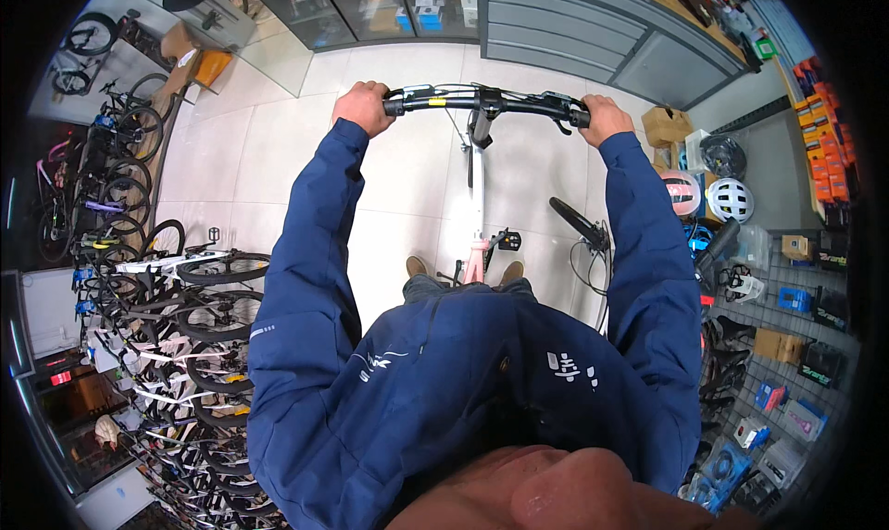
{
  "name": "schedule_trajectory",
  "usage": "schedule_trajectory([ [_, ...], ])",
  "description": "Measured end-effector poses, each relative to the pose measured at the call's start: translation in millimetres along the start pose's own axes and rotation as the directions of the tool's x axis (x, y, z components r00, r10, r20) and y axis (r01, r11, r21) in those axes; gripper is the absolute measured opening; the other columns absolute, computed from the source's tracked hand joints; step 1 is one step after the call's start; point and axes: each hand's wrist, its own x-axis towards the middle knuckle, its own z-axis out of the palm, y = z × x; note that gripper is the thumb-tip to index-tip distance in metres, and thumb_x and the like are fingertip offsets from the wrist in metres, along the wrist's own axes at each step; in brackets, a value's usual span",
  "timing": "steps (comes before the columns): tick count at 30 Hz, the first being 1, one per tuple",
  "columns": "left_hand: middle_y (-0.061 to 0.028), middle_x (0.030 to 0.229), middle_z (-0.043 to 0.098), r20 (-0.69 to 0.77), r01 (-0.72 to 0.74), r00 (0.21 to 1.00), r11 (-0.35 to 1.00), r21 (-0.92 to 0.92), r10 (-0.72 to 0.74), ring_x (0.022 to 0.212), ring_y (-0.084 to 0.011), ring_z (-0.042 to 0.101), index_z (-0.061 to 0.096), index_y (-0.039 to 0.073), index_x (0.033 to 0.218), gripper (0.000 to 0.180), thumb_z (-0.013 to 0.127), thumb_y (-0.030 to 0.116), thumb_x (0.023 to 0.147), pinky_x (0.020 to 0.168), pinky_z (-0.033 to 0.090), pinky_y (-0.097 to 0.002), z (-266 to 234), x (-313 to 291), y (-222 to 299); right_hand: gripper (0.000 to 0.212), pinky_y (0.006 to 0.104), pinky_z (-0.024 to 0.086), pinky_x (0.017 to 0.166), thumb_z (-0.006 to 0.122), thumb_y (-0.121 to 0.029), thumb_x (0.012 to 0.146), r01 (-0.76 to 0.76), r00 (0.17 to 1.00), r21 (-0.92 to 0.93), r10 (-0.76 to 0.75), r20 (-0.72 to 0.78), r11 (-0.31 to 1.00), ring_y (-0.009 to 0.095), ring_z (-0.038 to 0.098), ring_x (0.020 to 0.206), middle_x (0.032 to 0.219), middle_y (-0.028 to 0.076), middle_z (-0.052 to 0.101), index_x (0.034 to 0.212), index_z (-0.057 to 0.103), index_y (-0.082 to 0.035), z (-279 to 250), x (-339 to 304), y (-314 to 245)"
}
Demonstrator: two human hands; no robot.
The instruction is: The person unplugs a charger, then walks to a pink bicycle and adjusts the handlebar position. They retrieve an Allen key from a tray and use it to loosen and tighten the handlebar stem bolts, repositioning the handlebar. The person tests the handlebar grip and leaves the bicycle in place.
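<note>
A bicycle stands between my legs, with a white frame tube (478,201) that turns pink close to me. Its black handlebar (444,102) spans the far side of the view, with cables and brake levers. My left hand (364,109) is closed at the bar's left end, and my right hand (607,119) is closed at the right end. Both arms stretch forward in blue sleeves. At the middle of the bar sits the black stem (482,124). A black pedal (507,241) shows by my right shoe. Most of the front wheel is hidden under the bar.
Another bicycle's wheel (576,221) is close on my right, partly behind my sleeve. Many bicycles (218,299) crowd the left side. Helmets (730,199) and boxes (667,125) are at the right, beside a grid rack (769,322). Grey cabinets (565,30) line the far side.
</note>
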Motion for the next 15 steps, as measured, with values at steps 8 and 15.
schedule_trajectory([
  [8, -0.0034, 0.109, 0.074, 0.012, 0.018, 1.0, 0.999, 0.033, -0.019, 0.106, -0.0248, 0.07, 0.074, 0.017, 0.114, 0.036, 0.077, 0.038, 0.085, 0.088, 0.06, -0.041, 5, -2, -6, 0.038, 0.0464, 0.058, 0.091, 0.076, -0.021, 0.079, 0.006, 1.0, -0.032, -0.007, -0.016, 0.999, 0.03, 0.065, 0.113, 0.113, 0.008, 0.07, 0.115, 0.065, -0.014, 2, 1, -4],
  [15, -0.0015, 0.107, 0.073, -0.112, -0.02, 0.993, 0.999, 0.036, 0.024, 0.106, -0.0233, 0.07, 0.073, 0.02, 0.115, 0.037, 0.078, 0.041, 0.085, 0.085, 0.061, -0.0409, 13, -6, -12, 0.044, 0.046, 0.058, 0.09, 0.076, -0.021, 0.078, 0.144, 0.954, 0.031, -0.131, -0.268, 0.989, 0.032, 0.065, 0.114, 0.115, 0.007, 0.069, 0.12, 0.067, -0.014, 1, -2, -5],
])
